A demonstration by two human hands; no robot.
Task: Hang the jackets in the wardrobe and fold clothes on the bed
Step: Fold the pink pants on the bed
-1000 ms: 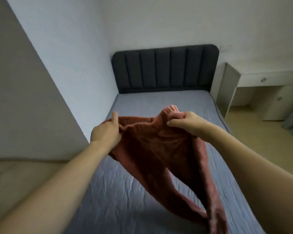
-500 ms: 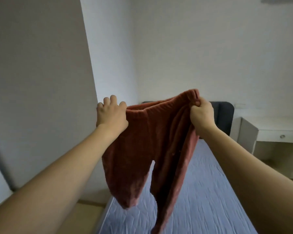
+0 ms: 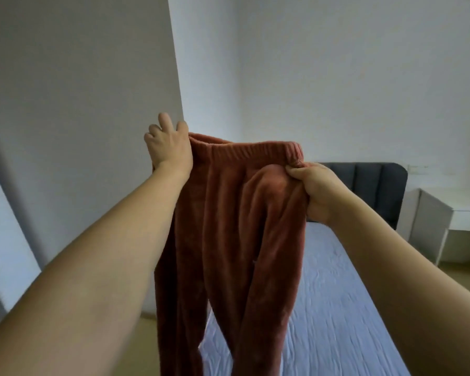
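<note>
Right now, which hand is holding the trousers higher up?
The left hand, gripping the waistband's left end, is raised above the right hand, which pinches the trousers lower.

We now hold the rust-red fleece trousers (image 3: 236,226) higher than a second ago, clear of the bed (image 3: 337,308), where their legs trailed before. Our left hand (image 3: 170,147) has risen above our right hand (image 3: 314,189), which now pinches a fold below the waistband (image 3: 244,150). The two legs hang closer together than half a second ago.
</note>
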